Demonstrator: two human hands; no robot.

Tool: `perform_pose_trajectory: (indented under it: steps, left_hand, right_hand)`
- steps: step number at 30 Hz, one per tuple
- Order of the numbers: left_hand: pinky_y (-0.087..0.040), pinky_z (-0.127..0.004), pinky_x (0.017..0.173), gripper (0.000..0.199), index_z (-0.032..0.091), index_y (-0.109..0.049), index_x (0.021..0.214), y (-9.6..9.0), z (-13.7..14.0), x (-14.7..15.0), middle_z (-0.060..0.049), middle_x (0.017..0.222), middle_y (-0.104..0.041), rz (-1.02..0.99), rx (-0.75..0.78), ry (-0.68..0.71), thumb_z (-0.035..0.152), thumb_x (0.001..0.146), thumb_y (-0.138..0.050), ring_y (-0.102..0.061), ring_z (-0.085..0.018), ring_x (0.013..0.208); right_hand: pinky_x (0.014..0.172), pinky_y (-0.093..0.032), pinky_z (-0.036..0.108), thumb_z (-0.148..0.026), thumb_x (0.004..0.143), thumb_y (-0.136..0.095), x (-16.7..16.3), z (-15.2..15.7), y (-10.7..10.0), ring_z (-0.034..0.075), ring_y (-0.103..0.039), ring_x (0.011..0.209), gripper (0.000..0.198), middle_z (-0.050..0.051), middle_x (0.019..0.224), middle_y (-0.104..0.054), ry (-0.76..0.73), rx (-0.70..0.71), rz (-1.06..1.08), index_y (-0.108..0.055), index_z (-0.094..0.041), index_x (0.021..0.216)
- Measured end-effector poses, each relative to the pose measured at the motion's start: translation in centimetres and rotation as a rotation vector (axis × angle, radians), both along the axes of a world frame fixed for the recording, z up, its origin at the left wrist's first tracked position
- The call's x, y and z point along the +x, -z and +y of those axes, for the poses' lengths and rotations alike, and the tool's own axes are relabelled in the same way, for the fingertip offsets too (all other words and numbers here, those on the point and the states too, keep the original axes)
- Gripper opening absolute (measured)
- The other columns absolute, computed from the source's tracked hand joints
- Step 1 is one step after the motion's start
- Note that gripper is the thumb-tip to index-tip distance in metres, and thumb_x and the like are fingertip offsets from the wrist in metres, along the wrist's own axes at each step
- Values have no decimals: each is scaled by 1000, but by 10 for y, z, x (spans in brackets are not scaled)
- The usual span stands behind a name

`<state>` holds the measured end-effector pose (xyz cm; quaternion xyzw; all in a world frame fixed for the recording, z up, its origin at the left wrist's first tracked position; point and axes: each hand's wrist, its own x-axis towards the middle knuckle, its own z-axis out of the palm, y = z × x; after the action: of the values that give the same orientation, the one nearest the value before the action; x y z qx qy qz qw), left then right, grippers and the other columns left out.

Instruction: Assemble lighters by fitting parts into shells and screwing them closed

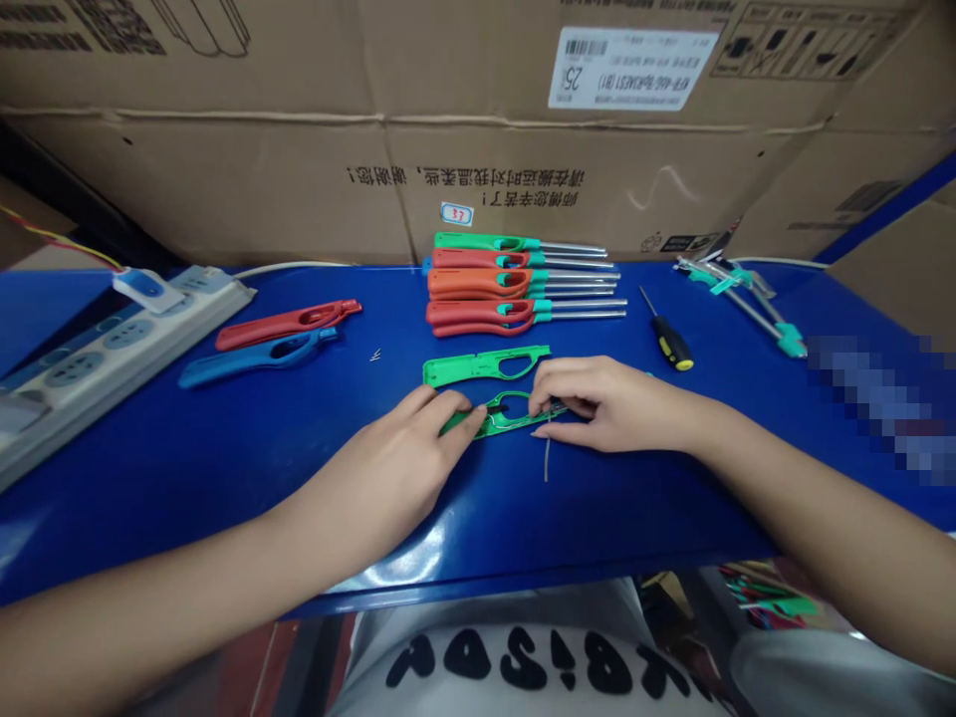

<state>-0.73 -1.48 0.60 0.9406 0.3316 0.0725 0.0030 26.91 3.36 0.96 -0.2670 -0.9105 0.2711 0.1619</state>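
On the blue table, my left hand (407, 448) is closed on the rear part of an opened green lighter casing (496, 428), pressing it down with thumb and fingertips. Some dark and thin parts lie inside that half-shell. My right hand (608, 403) pinches at the casing's front end, where a thin grey wire or tube (547, 460) hangs down past the fingertips. What exactly sits between those fingers is partly hidden. Just behind lies the matching green casing half (459, 369), touched by neither hand.
Finished long-nosed lighters (478, 284) are stacked behind. Red (280, 327) and blue (250, 364) casings lie left, beside several small screws (375, 355) and a power strip (126, 344). To the right are a screwdriver (668, 339) and metal tubes with teal parts (754, 304). A cardboard box (284, 189) stands behind.
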Motion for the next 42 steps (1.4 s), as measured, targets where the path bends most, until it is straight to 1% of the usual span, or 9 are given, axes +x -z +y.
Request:
perform_pose_trajectory:
  steps: [5,9,12,17,21,28,34,42]
  left_hand:
    - [-57,-44,88,43,22,-60,137,-5,2,1,-12,117,-63,-45,-60,10,10,98,-45,-57,-28,103]
    - [-56,-45,90,47,25,-60,138,-3,2,1,-12,122,-62,-34,-57,20,9,96,-46,-56,-29,106]
    - [-56,-47,93,48,24,-61,139,-2,3,0,-13,123,-61,-15,-46,39,9,96,-45,-54,-30,109]
    - [-56,-46,93,50,24,-58,142,-4,4,0,-13,122,-60,3,-72,46,8,96,-46,-54,-29,109]
    - [-55,-45,93,52,24,-56,144,-6,5,1,-13,121,-60,22,-82,43,7,96,-46,-54,-28,109]
    - [-56,-45,91,50,21,-57,143,-7,6,1,-13,121,-60,30,-61,72,8,96,-47,-55,-29,108]
    - [-56,-46,92,52,21,-56,144,-7,5,3,-14,121,-60,66,-52,60,7,95,-48,-54,-30,111]
    - [-57,-47,92,50,19,-58,143,-8,5,4,-16,124,-60,72,-45,74,7,95,-48,-54,-33,117]
  right_hand:
    - [65,-40,24,-22,91,-67,1,0,-1,11,-51,73,13,2,96,-62,-3,0,-18,-63,-18,102]
    - [73,-44,25,-21,93,-64,1,0,-1,13,-57,83,6,5,99,-63,-17,8,-21,-66,-18,98]
    - [74,-44,25,-21,93,-64,2,0,0,13,-58,84,7,5,102,-62,-9,18,-23,-68,-18,98]
    - [65,-42,23,-23,92,-66,5,0,-1,8,-50,68,8,4,99,-60,8,51,-21,-68,-17,97]
    - [61,-42,22,-25,93,-67,7,0,-2,6,-48,63,10,3,98,-61,25,64,-20,-69,-16,95]
    - [64,-44,22,-24,94,-64,10,1,-3,8,-55,67,12,4,98,-63,-30,143,-39,-73,-17,99]
    - [63,-45,23,-28,93,-66,12,1,-5,8,-55,67,15,5,106,-62,10,101,-43,-70,-18,102]
    - [67,-46,24,-31,93,-66,10,-1,-7,11,-61,75,19,4,102,-68,-21,159,-116,-73,-18,104]
